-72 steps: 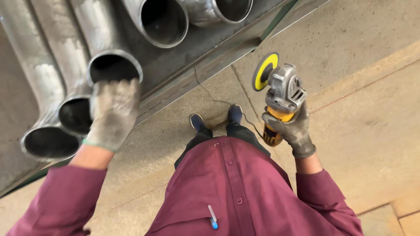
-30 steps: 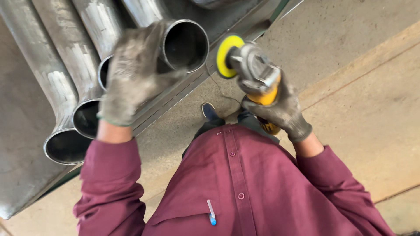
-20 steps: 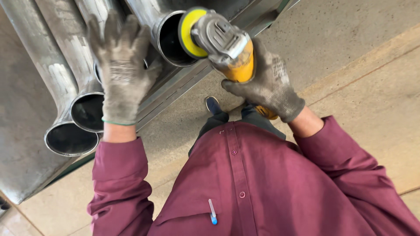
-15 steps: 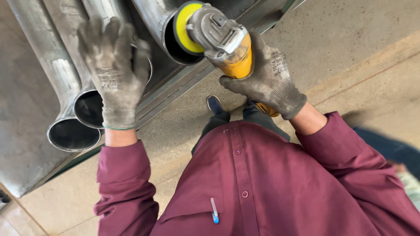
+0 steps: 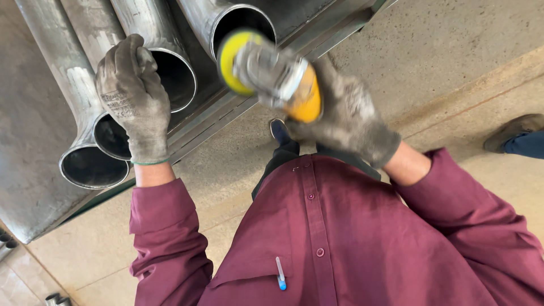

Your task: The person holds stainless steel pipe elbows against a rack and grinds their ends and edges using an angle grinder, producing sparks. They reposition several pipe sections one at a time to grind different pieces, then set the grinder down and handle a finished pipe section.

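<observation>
My right hand (image 5: pixel 345 122), in a grey work glove, grips a yellow and grey angle grinder (image 5: pixel 272 76). Its yellow disc sits just below the open end of the rightmost steel pipe (image 5: pixel 224 17). The grinder is blurred. My left hand (image 5: pixel 133 102), also gloved, rests on the rim of the neighbouring steel pipe (image 5: pixel 170 68), fingers curled over its top edge. Two more pipe ends (image 5: pixel 90 164) lie to the left of that hand.
The pipes lie side by side on a metal rack (image 5: pixel 226 110) with a steel edge rail. Concrete floor (image 5: pixel 453 51) spreads below. Another person's shoe and blue trouser leg (image 5: pixel 518 136) show at the right edge. Small pipe ends (image 5: pixel 54 298) sit bottom left.
The grinder has dropped a little from the rightmost pipe's mouth and moved toward me. My left hand has shifted slightly right, still on the neighbouring pipe's rim. A person's foot has come into view at right.
</observation>
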The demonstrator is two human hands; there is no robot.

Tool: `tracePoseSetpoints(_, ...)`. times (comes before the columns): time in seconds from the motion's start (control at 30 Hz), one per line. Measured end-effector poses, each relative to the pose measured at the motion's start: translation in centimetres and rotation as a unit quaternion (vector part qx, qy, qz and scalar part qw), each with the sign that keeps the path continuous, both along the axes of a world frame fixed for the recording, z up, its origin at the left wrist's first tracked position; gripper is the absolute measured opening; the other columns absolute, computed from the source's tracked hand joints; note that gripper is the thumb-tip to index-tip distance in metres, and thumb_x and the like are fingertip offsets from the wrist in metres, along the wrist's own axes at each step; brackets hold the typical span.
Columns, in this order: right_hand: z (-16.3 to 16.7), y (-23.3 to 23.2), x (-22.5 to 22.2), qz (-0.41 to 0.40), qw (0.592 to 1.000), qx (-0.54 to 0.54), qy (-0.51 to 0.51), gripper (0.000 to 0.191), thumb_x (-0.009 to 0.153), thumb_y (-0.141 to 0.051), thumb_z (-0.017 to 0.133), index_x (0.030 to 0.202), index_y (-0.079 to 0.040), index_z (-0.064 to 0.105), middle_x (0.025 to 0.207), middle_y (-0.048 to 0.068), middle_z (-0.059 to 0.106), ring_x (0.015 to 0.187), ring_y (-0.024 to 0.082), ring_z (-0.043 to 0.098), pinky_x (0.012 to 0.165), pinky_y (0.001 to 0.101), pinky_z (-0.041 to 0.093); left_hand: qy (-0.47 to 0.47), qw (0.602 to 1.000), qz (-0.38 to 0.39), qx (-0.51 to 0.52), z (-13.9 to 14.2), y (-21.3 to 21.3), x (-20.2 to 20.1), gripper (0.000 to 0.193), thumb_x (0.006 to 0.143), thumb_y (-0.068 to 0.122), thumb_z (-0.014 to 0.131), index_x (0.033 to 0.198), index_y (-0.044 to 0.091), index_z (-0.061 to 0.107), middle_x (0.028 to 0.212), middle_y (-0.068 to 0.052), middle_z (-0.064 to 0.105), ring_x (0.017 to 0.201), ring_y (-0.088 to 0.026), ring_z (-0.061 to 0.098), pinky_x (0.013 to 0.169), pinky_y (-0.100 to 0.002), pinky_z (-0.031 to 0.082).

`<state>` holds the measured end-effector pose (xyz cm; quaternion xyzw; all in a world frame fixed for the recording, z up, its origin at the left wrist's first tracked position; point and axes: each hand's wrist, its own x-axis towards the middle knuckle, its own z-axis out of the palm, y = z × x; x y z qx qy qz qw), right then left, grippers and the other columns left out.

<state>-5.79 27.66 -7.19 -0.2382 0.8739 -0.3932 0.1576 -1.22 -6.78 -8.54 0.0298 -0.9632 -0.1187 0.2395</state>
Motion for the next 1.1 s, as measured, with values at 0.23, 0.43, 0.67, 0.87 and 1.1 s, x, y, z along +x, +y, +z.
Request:
tracePoseSetpoints(0.23, -0.8, -1.4, -1.6, 0.030, 0.989, -0.085, 0.113, 0.085, 0.073, -0.038, 0.092, 0.132, -0.001, 0.044, 0.108, 0.019, 0.071, 0.095, 0.033, 0.075, 0.083, 0.0413, 0.061, 0.004, 1.000, 0.004, -0.006, 0.2, 0.2, -0.3, 0.046, 0.085, -0.006, 0.055, 0.129, 0.000, 0.067, 0.123, -0.013, 0.071, 0.115, -0.033, 0.065, 0.106, -0.046, 0.050)
tracePoseSetpoints(0.43, -0.6, -0.7, 0.6, 0.057, 0.998, -0.023, -0.004, 0.083, 0.071, -0.038, 0.089, 0.133, -0.003, 0.046, 0.104, 0.017, 0.073, 0.095, 0.033, 0.074, 0.085, 0.0425, 0.059, 0.019, 1.000, -0.013, -0.013, -0.1, 0.1, -0.1, 0.050, 0.083, -0.009, 0.053, 0.131, 0.000, 0.066, 0.122, -0.013, 0.071, 0.119, -0.033, 0.064, 0.108, -0.045, 0.050)
tracePoseSetpoints(0.67, -2.2, -1.3, -1.4, -0.018, 0.998, -0.065, -0.008, 0.084, 0.069, -0.042, 0.092, 0.131, -0.004, 0.049, 0.111, 0.016, 0.073, 0.105, 0.031, 0.073, 0.090, 0.0417, 0.060, 0.005, 1.000, 0.011, 0.002, -0.3, 0.1, -0.2, 0.044, 0.088, -0.008, 0.054, 0.130, 0.001, 0.067, 0.121, -0.011, 0.072, 0.116, -0.031, 0.065, 0.106, -0.046, 0.050)
tracePoseSetpoints(0.87, -2.7, -1.4, 0.0, 0.058, 0.996, -0.069, -0.014, 0.101, 0.066, -0.038, 0.095, 0.140, 0.004, 0.041, 0.117, 0.021, 0.068, 0.102, 0.031, 0.071, 0.087, 0.0415, 0.058, 0.009, 1.000, 0.006, -0.007, -0.4, 0.1, -0.1, 0.044, 0.088, -0.006, 0.055, 0.130, 0.001, 0.067, 0.123, -0.013, 0.071, 0.117, -0.032, 0.064, 0.108, -0.046, 0.049)
tracePoseSetpoints(1.1, -1.9, -1.1, -1.1, 0.032, 0.996, -0.078, 0.005, 0.089, 0.066, -0.038, 0.094, 0.133, -0.002, 0.049, 0.108, 0.016, 0.073, 0.098, 0.031, 0.075, 0.086, 0.0415, 0.060, 0.017, 1.000, 0.005, -0.018, -0.3, 0.4, 0.0, 0.047, 0.085, -0.006, 0.054, 0.130, 0.001, 0.067, 0.126, -0.013, 0.071, 0.121, -0.032, 0.064, 0.109, -0.046, 0.049)
